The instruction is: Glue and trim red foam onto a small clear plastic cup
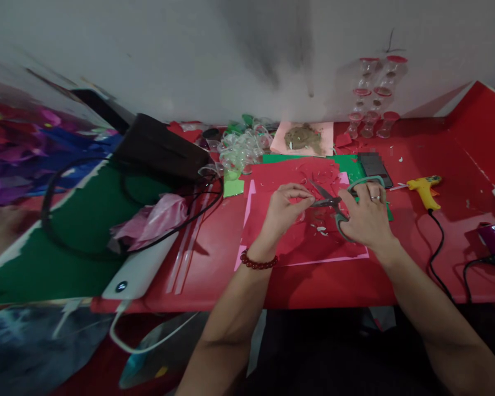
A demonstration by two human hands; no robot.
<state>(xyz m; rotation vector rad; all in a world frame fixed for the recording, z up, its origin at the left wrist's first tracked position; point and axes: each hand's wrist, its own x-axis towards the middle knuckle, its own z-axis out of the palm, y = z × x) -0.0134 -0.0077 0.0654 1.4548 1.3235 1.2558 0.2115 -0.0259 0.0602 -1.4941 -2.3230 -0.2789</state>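
Observation:
My right hand [367, 215] has its fingers through the green handles of a pair of scissors [333, 202]. The scissors' blades stand apart and point left. Close to the blade tips, my left hand [286, 208] is closed in a pinch. Whatever sits between its thumb and finger is too small to make out. Under both hands lie red sheets [268, 234] with pink edging, and small white scraps [322, 230] are scattered over them.
A yellow glue gun [425, 190] and a phone [374, 169] lie to the right. Stacked clear cups [369, 88] stand by the wall. Brown material [303, 138] rests on pink paper. Left are loose clear cups [241, 148], a white power bank [140, 269] and a black cable [45, 214].

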